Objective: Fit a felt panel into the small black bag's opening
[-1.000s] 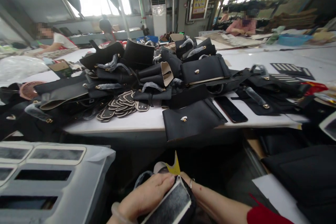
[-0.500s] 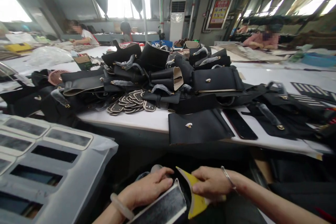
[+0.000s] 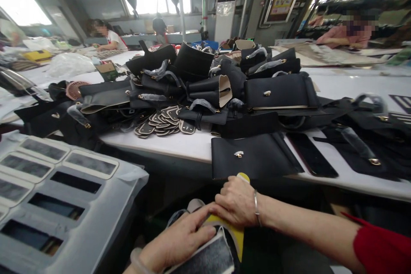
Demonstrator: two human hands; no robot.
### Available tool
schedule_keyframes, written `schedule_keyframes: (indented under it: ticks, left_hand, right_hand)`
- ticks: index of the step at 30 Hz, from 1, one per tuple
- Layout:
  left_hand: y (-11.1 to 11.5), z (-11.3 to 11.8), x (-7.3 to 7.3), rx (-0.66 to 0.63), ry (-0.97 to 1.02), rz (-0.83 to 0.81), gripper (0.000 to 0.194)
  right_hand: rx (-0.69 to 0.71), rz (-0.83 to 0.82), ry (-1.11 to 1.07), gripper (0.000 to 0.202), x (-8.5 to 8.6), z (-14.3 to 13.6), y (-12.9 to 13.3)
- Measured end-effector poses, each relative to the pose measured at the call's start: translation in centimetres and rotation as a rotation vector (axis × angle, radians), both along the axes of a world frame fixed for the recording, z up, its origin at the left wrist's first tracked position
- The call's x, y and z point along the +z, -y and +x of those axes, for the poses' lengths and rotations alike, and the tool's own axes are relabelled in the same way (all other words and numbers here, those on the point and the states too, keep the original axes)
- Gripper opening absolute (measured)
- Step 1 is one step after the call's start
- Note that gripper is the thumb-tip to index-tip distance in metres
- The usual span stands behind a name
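A dark, pale-edged panel point(image 3: 208, 257) lies low in the middle, its grey face smudged white. My left hand point(image 3: 180, 237) is over its upper edge, thumb bent against it and fingers stretched toward my right hand. Closed in a fist, my right hand point(image 3: 236, 201) grips a yellow, curved flexible piece point(image 3: 238, 237) with a pale border. A rounded yellow end point(image 3: 244, 177) shows above the fist. The yellow piece lies along the panel's far edge, partly hidden by both hands; whether they are joined I cannot tell.
On the white table are a heap of black bags point(image 3: 205, 85), a flat black bag point(image 3: 250, 156), a phone point(image 3: 311, 154) and stacked black tabs point(image 3: 160, 122). A grey slotted board point(image 3: 96, 209) with framed panels stands left. Two co-workers point(image 3: 111, 38) point(image 3: 353, 34) sit farther off.
My right hand has moved up and left and turned over into a fist. The yellow piece has come against the panel's edge. The camera view has shifted slightly.
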State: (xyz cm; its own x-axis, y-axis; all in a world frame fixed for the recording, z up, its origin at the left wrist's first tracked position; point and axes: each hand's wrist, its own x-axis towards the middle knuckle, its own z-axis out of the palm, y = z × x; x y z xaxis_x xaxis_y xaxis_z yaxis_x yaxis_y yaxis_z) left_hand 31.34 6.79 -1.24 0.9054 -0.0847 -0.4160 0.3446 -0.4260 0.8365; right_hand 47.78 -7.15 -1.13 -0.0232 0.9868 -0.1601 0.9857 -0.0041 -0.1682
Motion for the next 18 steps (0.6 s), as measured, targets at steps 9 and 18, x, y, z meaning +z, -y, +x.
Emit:
schedule_keyframes:
  ticks: [9, 18]
  left_hand:
    - [0.2, -0.2, 0.1, -0.028, -0.007, 0.074, 0.032]
    - [0.2, -0.2, 0.3, -0.074, 0.001, 0.127, 0.034]
  right_hand:
    - [0.040, 0.005, 0.028, 0.047, 0.8, 0.2, -0.4]
    - [0.007, -0.064, 0.037, 0.051, 1.3, -0.4, -0.2]
